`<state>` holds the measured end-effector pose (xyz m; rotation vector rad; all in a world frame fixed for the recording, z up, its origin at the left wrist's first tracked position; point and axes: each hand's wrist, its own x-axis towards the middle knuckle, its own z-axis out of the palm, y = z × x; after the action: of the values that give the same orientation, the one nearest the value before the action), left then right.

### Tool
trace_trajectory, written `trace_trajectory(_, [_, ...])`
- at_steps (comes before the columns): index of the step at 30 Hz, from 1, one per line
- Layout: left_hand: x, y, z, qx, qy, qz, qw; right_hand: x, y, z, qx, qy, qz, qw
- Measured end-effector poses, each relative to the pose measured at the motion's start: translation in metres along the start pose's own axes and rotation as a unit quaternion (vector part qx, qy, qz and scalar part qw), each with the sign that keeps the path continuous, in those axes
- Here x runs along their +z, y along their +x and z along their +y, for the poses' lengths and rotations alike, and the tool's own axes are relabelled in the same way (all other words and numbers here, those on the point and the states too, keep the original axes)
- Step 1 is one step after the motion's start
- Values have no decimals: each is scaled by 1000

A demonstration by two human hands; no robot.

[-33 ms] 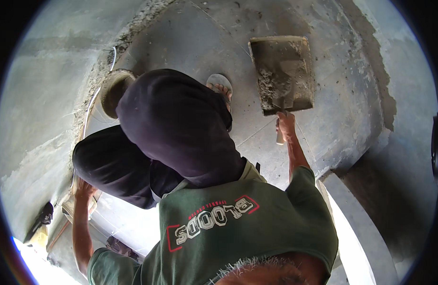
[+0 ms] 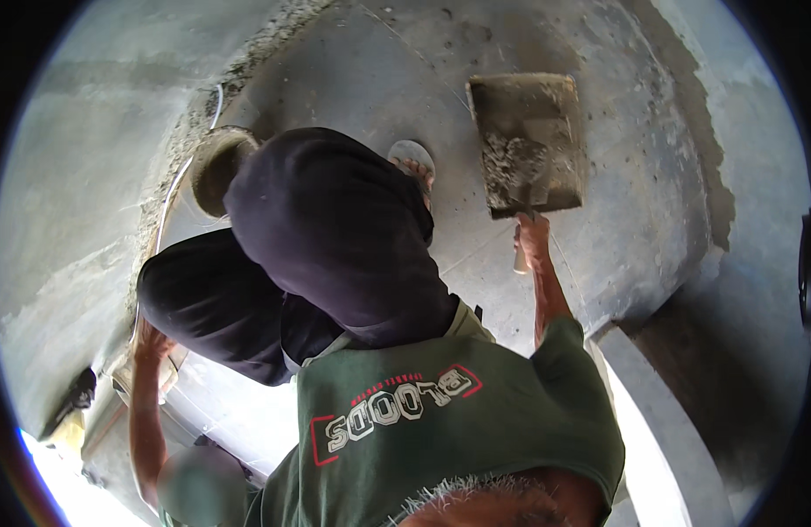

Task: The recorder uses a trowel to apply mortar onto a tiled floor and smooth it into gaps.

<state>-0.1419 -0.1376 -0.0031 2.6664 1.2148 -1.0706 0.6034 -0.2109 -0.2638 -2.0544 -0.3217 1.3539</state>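
At the right, my right hand (image 2: 534, 239) is closed round the pale handle of a trowel (image 2: 521, 258). The trowel's blade reaches over the near rim of a rectangular mortar tray (image 2: 574, 189), and its outline is lost in the wet grey mortar (image 2: 514, 160). My left hand (image 2: 152, 341) is low at the left, beside my bent knee and close to the base of the wall. Its fingers are mostly hidden behind the knee, so I cannot see whether it holds anything.
A round bucket (image 2: 214, 180) stands by the left wall, next to my knee. A thin white cable (image 2: 171, 195) runs along the rough wall base (image 2: 260, 54). My sandalled foot (image 2: 414, 160) is on the floor left of the tray. A step-like ledge (image 2: 656, 395) lies at the lower right.
The mortar in the tray has shifted and is heaped more around the trowel's blade. The whole view has moved slightly; my left hand stays by the wall.
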Motion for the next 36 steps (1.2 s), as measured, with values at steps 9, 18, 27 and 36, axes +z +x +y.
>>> trace_trajectory(9, [-172, 34, -29, -327, -282, 365, 825, 73, 1, -106, -41, 215, -135, 966])
trace_trajectory(18, [-182, 63, 51, -274, -468, 140, 828, 173, 56, -225, -107, 438, -472, 758])
trace_trajectory(27, [-163, 78, 31, -147, -401, 226, 876, 71, 105, -243, -189, 557, -391, 708])
trace_trajectory(36, [-150, 104, 12, -96, -427, 263, 860, 11, 189, -258, -335, 274, 355, 829])
